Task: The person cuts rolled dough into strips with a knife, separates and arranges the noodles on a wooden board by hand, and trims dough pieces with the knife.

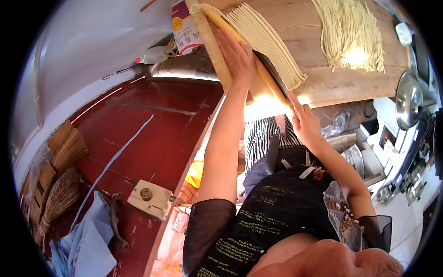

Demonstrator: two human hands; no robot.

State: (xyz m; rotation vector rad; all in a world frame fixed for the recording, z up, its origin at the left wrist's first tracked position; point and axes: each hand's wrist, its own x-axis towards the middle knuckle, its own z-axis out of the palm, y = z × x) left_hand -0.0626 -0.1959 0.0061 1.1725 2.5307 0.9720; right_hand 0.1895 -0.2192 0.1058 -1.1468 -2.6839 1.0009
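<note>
My left hand [240,60] lies with its fingers stretched flat against a long wooden rolling pin [266,78] on the wooden board [318,90]. Closed around the handle of a kitchen knife [272,69] is my right hand [304,121], near the board's front edge. The knife's dark blade runs alongside the rolling pin, on its right. Just right of the blade, cut dough strips [265,39] lie in close parallel rows. Whether uncut dough lies under my left hand is hard to make out.
A loose pile of noodles [353,39] rests farther right on the board. A printed flour bag [187,30] stands at its left end. A red tabletop [152,134] on the left holds a blue cloth [90,240] and a straw brush [62,194]. A metal lid [409,100] is at right.
</note>
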